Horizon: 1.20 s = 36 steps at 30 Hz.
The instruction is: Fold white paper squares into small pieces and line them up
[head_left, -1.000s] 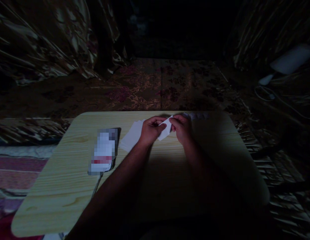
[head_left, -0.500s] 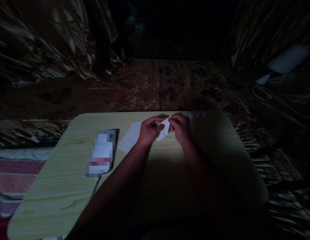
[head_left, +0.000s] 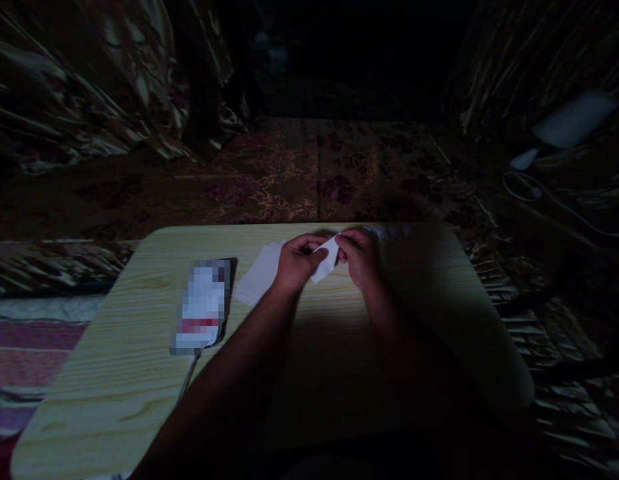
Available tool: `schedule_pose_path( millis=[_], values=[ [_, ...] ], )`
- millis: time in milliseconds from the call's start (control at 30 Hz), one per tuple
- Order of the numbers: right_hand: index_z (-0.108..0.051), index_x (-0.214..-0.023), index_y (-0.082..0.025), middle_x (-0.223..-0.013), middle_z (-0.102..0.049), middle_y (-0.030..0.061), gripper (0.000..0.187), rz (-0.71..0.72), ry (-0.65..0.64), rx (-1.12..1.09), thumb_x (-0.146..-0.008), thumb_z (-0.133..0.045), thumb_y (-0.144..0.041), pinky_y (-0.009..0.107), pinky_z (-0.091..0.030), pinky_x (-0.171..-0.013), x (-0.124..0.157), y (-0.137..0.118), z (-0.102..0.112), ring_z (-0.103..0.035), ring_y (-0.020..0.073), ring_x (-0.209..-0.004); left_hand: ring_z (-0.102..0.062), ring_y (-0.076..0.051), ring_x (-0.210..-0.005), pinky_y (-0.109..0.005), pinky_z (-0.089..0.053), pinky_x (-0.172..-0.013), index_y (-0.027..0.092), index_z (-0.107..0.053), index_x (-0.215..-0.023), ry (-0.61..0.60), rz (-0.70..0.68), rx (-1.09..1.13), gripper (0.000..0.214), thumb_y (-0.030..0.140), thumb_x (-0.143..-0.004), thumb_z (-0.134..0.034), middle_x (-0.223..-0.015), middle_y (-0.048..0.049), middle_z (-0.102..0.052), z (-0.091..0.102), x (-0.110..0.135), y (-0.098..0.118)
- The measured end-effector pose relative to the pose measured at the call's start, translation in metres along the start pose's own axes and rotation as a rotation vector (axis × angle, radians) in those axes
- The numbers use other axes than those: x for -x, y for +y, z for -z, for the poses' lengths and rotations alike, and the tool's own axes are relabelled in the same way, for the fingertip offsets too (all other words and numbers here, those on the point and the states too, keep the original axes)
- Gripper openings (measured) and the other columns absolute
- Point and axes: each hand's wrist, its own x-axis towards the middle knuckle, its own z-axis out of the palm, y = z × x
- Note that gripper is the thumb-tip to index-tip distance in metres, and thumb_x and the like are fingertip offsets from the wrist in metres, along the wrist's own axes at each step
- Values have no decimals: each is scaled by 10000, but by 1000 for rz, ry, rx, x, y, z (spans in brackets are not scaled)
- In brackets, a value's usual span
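Left-hand grip (head_left: 294, 261) is pinching a small white paper piece (head_left: 327, 265), thumb on its face and fingers curled around behind, while the right-hand grip (head_left: 362, 259) has its upper corner nipped between thumb and fingers. So both are on it, up near the far edge of the counter (head_left: 114, 320), about mid-width. Looks folded to me, but can't tell if it's touching the top or held just above.

What I'd worry about: two thumbs crowding a tiny bit of paper. If one presses harder than the other, my guess is the layers slide and the edges come out crooked. Pulling apart too hard could tear that corner. Light's pretty bad too, so a skewed edge would be easy to miss.

Loose white sheets (head_left: 259, 273) lie fanned just left of the left-hand grip, so a sideways bump could scatter them. Few little pale pieces (head_left: 389, 232) sit along the far edge just right of the right-hand grip (too dim to say what), and a stray knuckle might knock them off. Toward the left edge there's a phone-looking slab (head_left: 204, 300), blurred out, with a cable (head_left: 186, 379) heading for the near edge. The left forearm (head_left: 239, 353) overlaps it from this angle; if they're touching, dragging that arm back could snag it.
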Motion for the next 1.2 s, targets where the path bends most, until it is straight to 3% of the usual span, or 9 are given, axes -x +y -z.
schedule_pose_path(
  millis=[1200],
  values=[
    [-576, -756, -215, -471, -450, -82, 118, 64, 81, -16, -784, -625, -319, 223, -297, -436, -4, 3, -1, -394, 80, -433, -552, -93, -520, -212, -407, -479, 169, -775, -889, -5, 0, -65, 242, 241, -659, -798, -681, -10, -703, -2, 0, 2]
  ],
)
